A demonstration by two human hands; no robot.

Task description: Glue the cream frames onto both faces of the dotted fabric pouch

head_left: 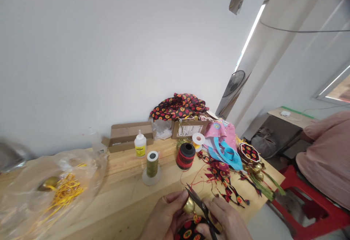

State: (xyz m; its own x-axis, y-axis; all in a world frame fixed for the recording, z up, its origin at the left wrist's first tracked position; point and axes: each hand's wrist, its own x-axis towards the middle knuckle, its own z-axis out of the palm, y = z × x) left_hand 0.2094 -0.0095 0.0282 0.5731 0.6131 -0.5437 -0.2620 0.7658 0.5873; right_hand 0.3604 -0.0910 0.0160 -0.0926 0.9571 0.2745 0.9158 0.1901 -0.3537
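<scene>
My left hand [171, 211] is closed around a round brass bell [189, 206], thumb on its upper side. Below the bell hangs a black fabric piece [190, 231] with red and orange-yellow motifs, joined to it by a small orange-yellow loop. In my right hand [226, 218] are black scissors [201, 204], their blades pointing up and left beside the bell. A red thread [197, 182] runs on the table just beyond the blade tips. The lower parts of both hands are cut off by the frame.
On the wooden table [120, 192] stand a red thread spool [186, 156], a green thread cone [152, 164] and a glue bottle [140, 145]. Dark fabric scraps [221, 174] lie to the right. Yellow cord in a plastic bag [68, 190] lies left. A person [325, 156] sits at right.
</scene>
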